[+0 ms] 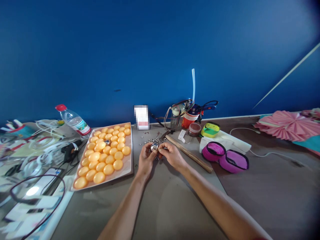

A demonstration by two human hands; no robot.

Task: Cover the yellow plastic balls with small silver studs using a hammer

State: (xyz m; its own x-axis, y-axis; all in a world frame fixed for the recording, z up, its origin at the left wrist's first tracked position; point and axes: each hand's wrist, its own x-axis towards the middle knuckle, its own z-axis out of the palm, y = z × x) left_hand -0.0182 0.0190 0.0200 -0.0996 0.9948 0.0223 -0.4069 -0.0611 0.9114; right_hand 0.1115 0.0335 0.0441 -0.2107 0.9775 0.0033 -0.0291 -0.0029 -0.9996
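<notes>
My left hand and my right hand meet over the middle of the table, fingers curled around a small ball covered in shiny silver pieces. A little orange shows under the silver between the fingers. Behind the hands lies a scatter of loose silver pieces. Left of my left hand stands a pale tray filled with several orange balls; one silver-covered ball lies among them.
A water bottle lies behind the tray. A black glue gun and cables clutter the left. A wooden stick, red cup with tools, magenta pouches and pink paper fans sit right.
</notes>
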